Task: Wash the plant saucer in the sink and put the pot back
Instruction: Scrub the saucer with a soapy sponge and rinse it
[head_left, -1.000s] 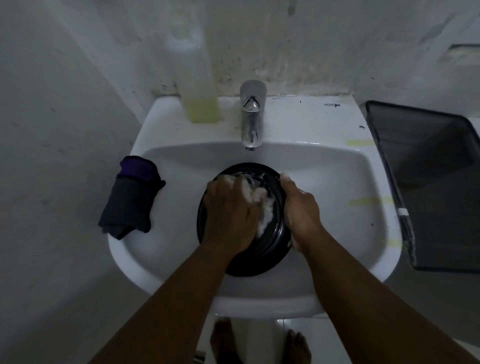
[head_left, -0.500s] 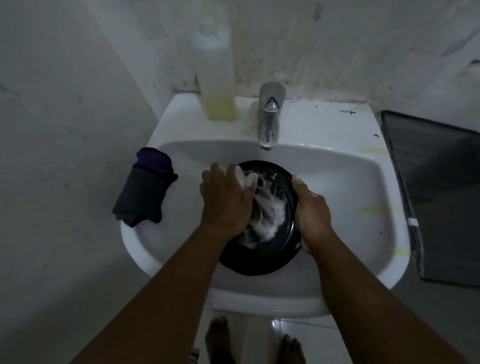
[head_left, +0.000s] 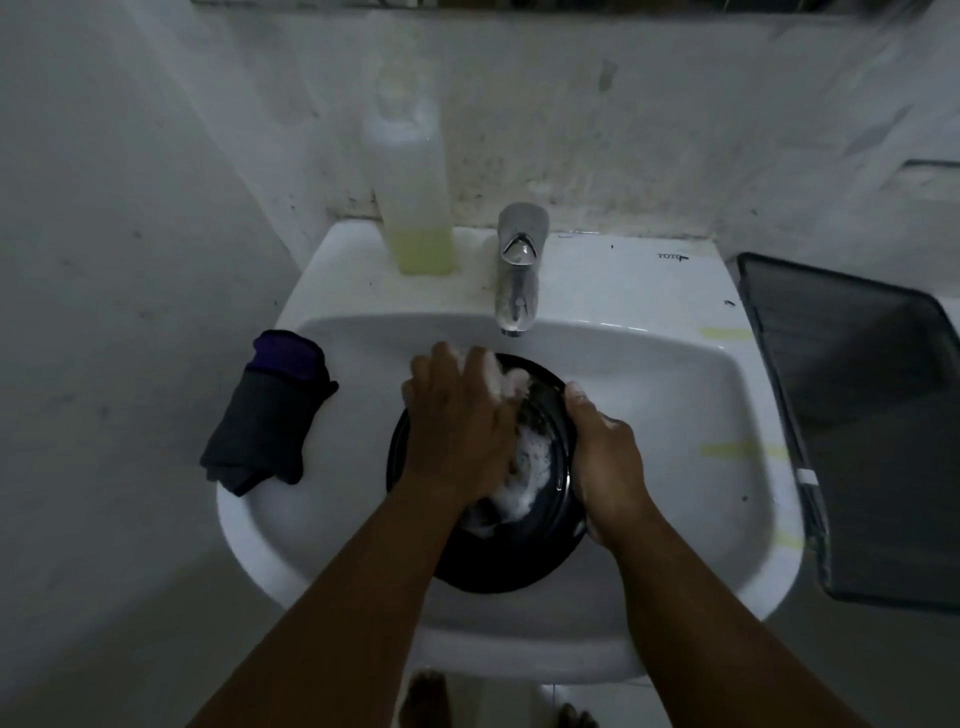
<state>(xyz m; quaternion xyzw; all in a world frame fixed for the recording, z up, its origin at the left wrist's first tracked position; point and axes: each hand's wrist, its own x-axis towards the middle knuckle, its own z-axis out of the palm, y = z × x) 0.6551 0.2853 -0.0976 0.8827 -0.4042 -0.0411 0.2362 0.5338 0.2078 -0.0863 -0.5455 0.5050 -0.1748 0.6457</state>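
The saucer (head_left: 511, 551) sits in the sink (head_left: 649, 613), soapy; left hand (head_left: 457, 431) scrubs flat-fingered, right hand (head_left: 605, 467) grips its rim. Rinsing and returning the unseen pot remain.

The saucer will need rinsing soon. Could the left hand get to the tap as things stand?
Probably yes. The left hand lies soapy on the saucer just below the tap, and nothing stands between them. The soap bottle stands off to the tap's left, out of the way.

sink (head_left: 649, 291): white | ledge: bottle (head_left: 415, 208) | left rim: folded cloth (head_left: 270, 415) | basin: black saucer (head_left: 509, 561)
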